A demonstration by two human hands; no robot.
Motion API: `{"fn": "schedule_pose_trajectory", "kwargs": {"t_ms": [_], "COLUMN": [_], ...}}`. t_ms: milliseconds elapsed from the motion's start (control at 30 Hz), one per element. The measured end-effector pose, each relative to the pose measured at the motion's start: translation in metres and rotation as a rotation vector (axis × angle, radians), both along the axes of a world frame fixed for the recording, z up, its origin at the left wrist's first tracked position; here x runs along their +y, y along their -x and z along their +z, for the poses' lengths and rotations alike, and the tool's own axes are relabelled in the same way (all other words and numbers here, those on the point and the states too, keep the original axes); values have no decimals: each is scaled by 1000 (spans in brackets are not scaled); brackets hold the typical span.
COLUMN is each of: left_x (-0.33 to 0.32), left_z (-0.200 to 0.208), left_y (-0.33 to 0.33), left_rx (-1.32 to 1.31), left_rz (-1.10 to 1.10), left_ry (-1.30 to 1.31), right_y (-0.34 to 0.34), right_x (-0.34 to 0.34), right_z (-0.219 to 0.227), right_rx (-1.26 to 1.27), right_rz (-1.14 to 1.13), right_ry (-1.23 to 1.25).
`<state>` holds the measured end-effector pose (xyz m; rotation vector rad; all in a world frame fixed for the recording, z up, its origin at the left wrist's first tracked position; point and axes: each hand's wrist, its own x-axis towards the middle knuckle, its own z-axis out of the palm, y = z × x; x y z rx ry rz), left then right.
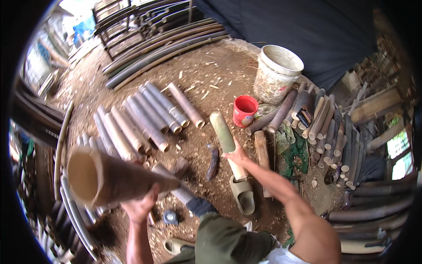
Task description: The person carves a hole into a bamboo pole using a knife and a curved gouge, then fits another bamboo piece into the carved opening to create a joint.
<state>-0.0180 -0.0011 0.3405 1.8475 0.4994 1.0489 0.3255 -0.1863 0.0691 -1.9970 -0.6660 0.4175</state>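
My left hand (141, 204) grips a thick hollow bamboo tube (110, 179) from below, its open end raised toward the camera at the left. My right hand (238, 155) reaches forward and holds a greenish cut bamboo section (225, 140) that lies on the dirt ground, its near end by a tan sandal (243, 194). A dark curved blade-like tool (213, 163) lies on the ground just left of that section.
Several cut bamboo lengths (140, 119) lie in a row on the dirt at the left. A red cup (244, 110) and a dirty white bucket (276, 73) stand beyond. More bamboo pieces (327, 132) are stacked at the right, long poles (162, 48) at the back.
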Motion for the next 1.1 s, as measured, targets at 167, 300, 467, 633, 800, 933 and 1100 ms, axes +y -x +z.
{"fn": "schedule_pose_trajectory", "kwargs": {"t_ms": [167, 300, 467, 633, 800, 933, 1100], "left_x": [-3, 6, -1, -4, -4, -7, -3], "left_z": [-50, -62, -72, -62, -66, -63, -59], "left_y": [-6, 9, -6, -5, -1, -8, 1], "left_rx": [-68, 59, -8, 51, 14, -8, 36], "left_rz": [-25, 86, 78, 41, 54, 41, 105], "left_ry": [92, 11, 90, 98, 83, 94, 84], "right_y": [-5, 60, 46, 62, -40, -158, -105], "right_x": [-59, -116, -177, -196, -171, -138, -6], "right_z": [-82, -67, -67, -82, -41, 13, -21], "right_rx": [-442, -417, 22, 97, 152, -229, -392], "right_rz": [-285, -482, -616, -746, -822, -858, -300], "right_ry": [197, 650, 972, 315, 134, 90, 171]}}
